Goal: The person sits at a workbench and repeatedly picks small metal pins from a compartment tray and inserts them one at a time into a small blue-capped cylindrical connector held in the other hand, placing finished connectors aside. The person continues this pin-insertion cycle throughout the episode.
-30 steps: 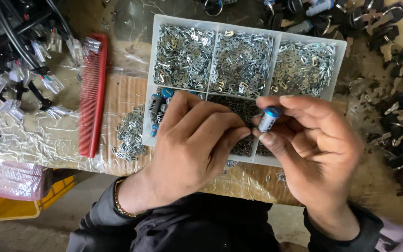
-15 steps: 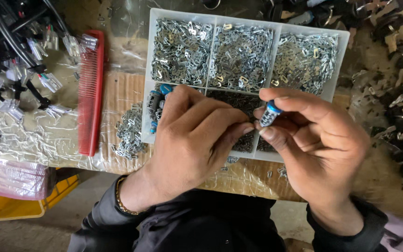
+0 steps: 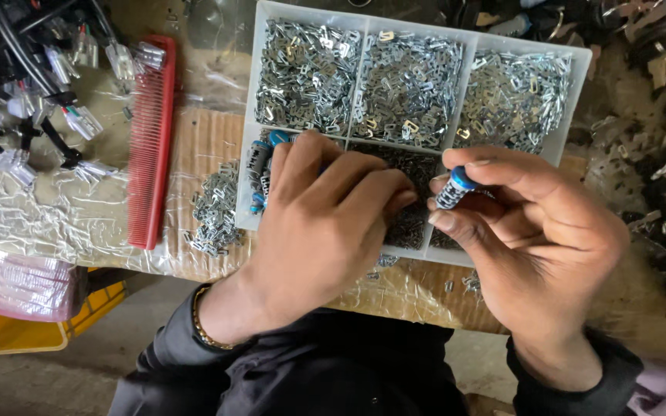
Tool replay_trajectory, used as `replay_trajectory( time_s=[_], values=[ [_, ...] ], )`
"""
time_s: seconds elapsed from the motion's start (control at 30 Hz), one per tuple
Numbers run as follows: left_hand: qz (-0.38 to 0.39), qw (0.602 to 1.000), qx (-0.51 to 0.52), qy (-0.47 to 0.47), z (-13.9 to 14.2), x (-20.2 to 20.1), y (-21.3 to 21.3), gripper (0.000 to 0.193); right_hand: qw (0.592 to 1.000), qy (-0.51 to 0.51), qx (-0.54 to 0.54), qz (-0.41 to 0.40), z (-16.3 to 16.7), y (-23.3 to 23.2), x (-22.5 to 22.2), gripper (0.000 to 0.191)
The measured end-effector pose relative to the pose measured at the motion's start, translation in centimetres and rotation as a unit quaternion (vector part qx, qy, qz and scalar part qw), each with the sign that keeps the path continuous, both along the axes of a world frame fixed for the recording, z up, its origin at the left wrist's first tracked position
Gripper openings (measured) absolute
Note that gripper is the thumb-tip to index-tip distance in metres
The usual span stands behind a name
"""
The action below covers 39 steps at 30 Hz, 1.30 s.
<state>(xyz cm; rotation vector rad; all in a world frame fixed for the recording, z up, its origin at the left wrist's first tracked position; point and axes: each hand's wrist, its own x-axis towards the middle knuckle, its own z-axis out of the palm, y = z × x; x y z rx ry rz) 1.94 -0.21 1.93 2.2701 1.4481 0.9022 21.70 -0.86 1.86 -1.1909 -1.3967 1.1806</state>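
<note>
- Right hand [image 3: 533,231] pinches a blue-capped cylinder [image 3: 452,189] at its 10 o'clock.
- Left hand [image 3: 325,223] curls over the tray [image 3: 250,139] (grip hidden).
- Risk: the cylinder slips from the fingertip pinch into the clips [image 3: 406,85].

Close head view, straight down.

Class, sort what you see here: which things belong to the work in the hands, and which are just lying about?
In use:
right hand, pinching a small blue-capped cylinder
left hand, over the white compartment tray
metal clips in the tray

Lying about:
red comb
black cables with clear connectors
loose pile of clips
yellow bin
</note>
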Motion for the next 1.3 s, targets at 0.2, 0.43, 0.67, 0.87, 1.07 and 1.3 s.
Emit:
replay_trajectory(
  time_s=[0.2, 0.43, 0.67, 0.87, 1.07, 1.3],
  values=[
    [-0.027, 0.995, -0.03, -0.087, -0.1, -0.7, -0.6, 0.015, 0.999, -0.04, 0.01, 0.006, 0.1, 0.3, 0.1, 0.036],
    [-0.042, 0.982, -0.055, -0.175, 0.8, -0.4, -0.7, 0.021, 0.998, -0.03, 0.031, 0.034, -0.6, 0.3, 0.5, 0.026],
    [-0.033, 0.981, -0.059, -0.182, 1.3, -0.4, -0.4, 0.019, 0.999, -0.037, 0.001, 0.034, -0.1, -0.3, 0.5, 0.022],
    [-0.032, 0.982, -0.058, -0.176, 1.2, -0.6, -0.6, 0.02, 0.997, -0.057, 0.019, 0.04, -0.1, -0.4, 0.6, 0.019],
    [-0.033, 0.981, -0.067, -0.18, 0.6, -0.9, -0.7, 0.019, 0.985, -0.143, 0.086, 0.052, 0.1, 0.6, 0.1, 0.018],
    [-0.043, 0.98, -0.077, -0.177, 0.3, -1.1, -0.8, 0.017, 0.996, -0.071, 0.018, 0.047, 0.3, 0.1, 0.3, 0.02]
  ],
)
